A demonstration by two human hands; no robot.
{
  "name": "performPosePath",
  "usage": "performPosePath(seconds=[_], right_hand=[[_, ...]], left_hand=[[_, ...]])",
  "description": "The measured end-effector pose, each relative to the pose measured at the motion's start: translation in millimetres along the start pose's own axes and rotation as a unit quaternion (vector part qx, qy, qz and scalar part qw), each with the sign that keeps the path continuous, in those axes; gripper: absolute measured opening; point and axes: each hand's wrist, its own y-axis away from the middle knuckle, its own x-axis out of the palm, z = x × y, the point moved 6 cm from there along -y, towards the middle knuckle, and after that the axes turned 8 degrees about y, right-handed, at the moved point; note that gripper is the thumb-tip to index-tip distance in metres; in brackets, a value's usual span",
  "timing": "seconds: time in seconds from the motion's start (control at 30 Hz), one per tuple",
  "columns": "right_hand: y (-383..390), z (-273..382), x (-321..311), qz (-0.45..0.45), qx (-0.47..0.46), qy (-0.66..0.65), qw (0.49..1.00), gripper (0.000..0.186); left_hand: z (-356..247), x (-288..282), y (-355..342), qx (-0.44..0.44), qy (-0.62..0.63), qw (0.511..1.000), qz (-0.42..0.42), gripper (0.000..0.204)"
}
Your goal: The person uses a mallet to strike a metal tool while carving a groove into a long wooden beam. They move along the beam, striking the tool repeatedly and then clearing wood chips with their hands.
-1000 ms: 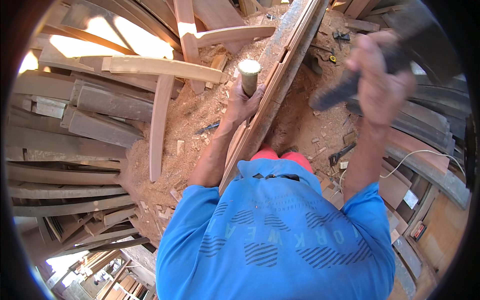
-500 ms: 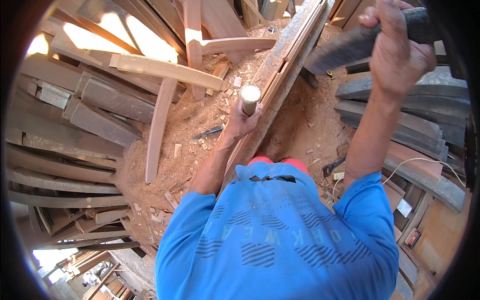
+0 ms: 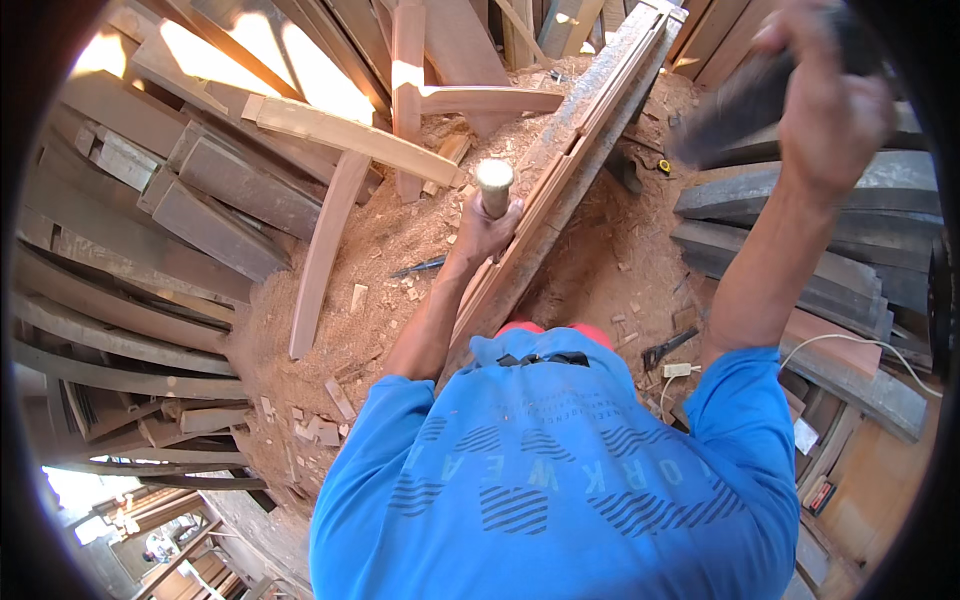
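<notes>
My left hand [image 3: 484, 234] is wrapped round an upright chisel handle [image 3: 495, 189] with a pale, flattened top, against a long grooved reddish timber [image 3: 570, 148] lying diagonally across the middle. The chisel's lower end is hidden behind my hand. At the upper right my raised right hand [image 3: 829, 118] grips a dark, thick mallet [image 3: 719, 127], blurred by motion and held away from the chisel.
Curved pale boards [image 3: 352, 137] and a blue-black tool [image 3: 418, 266] lie among shavings at left. Stacked grey timbers [image 3: 776, 190] stand at right, near a yellow tape measure [image 3: 663, 166], a black tool [image 3: 668, 347] and a white cord [image 3: 885, 345]. More boards [image 3: 137, 290] fill the far left.
My right hand has risen and moved to the right with the mallet. My left hand stays on the chisel at the timber, only slightly shifted in view.
</notes>
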Motion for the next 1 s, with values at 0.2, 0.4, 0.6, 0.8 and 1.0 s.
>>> performPosePath(seconds=[0.2, 0.4, 0.6, 0.8, 1.0], right_hand=[[136, -35, 113, 0.32, -0.197, 0.109, 0.92, 0.023], [149, -57, 103, 0.418, -0.061, 0.061, 0.904, 0.048], [18, 18, -15, -0.023, -0.222, -0.096, 0.97, 0.008], [88, -15, 65, 0.046, -0.28, 0.0, 0.959, 0.028], [164, -72, 116, 0.414, -0.095, 0.143, 0.894, 0.041]], left_hand=[[-9, 5, 14, 0.086, -0.031, 0.996, -0.016, 0.009], [-12, 20, 5, 0.107, -0.072, 0.992, 0.006, 0.015], [-23, 8, -10, 0.004, -0.011, 1.0, 0.008, 0.018], [-23, 6, 7, 0.003, -0.019, 1.0, 0.018, 0.011], [-19, 9, 5, 0.072, -0.022, 0.997, 0.002, 0.009]])
